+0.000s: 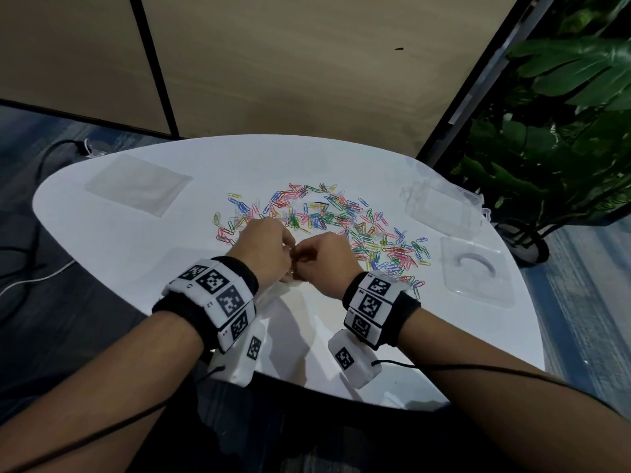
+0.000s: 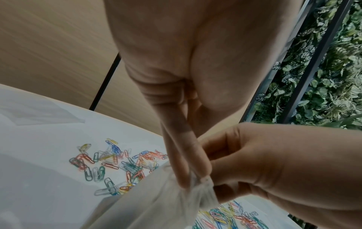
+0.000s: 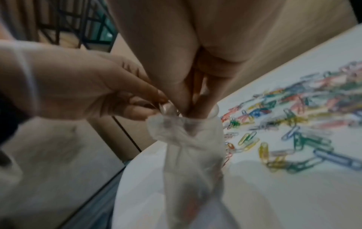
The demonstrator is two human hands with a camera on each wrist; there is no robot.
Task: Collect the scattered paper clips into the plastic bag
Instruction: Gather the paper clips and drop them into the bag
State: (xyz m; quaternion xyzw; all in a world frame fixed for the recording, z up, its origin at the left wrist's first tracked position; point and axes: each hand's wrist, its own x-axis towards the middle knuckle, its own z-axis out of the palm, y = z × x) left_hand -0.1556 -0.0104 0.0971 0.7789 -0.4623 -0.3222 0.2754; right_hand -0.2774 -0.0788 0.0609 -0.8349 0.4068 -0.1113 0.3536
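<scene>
Plastic bag (image 3: 188, 136) thin, crinkled, mouth pinched by both hands.

Both forearms bare. Each wrist: black band (image 1: 239, 268) w/ white blocks bearing black square markers (image 1: 370, 303); white camera box beneath, thin black cable (image 1: 444, 367) trailing.
</scene>
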